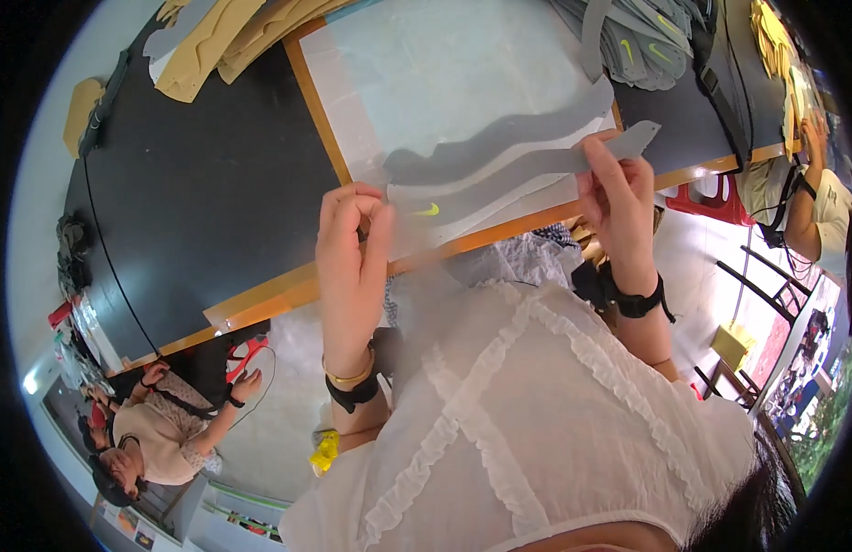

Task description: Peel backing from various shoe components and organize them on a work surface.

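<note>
A long, narrow grey shoe-upper piece (pixel 504 179) with a small yellow-green curved mark stretches between my hands, close above the table's near edge. My left hand (pixel 352 241) pinches around its left end, where the fingertips hide the material. Near the other end my right hand (pixel 621 198) grips it between thumb and fingers, with the pointed tip sticking out past them. Just beyond lies a second grey wavy-edged piece (pixel 499 132) on a white sheet (pixel 361 101).
A stack of grey pieces (pixel 633 46) with yellow-green marks sits at the far right. Tan pieces (pixel 205 55) lie at the far left of the black table (pixel 223 193). A co-worker (pixel 159 423) is at the lower left; another person's arm (pixel 803 202) shows at right.
</note>
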### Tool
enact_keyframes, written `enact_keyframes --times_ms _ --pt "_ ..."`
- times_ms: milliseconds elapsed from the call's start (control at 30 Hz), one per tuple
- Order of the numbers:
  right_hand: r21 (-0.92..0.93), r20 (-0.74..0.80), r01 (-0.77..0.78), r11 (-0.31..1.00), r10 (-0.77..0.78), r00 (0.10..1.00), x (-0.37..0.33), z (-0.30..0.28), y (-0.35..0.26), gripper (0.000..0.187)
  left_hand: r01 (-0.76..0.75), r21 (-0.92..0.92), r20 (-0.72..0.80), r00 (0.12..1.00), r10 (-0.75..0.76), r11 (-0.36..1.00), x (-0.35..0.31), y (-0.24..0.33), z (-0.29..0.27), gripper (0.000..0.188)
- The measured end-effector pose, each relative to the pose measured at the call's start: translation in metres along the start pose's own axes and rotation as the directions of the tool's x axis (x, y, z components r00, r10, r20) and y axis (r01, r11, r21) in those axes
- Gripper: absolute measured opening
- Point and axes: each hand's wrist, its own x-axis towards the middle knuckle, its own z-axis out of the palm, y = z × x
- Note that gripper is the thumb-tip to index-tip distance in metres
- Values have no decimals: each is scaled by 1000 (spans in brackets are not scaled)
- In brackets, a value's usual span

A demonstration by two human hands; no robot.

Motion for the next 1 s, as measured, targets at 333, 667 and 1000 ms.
enact_keyframes --times_ms 333,667,1000 --pt "-817 -67 274 507 -556 829 21 -8 12 20 -72 223 -81 992 92 972 8 -15 8 16" --pt "-864 -93 231 447 -593 800 30 -16 20 33 -103 277 -135 980 144 955 17 -21 15 19" --pt "-922 -108 119 369 -539 835 23 -22 7 42 -114 306 -113 981 156 945 15 -19 11 20"
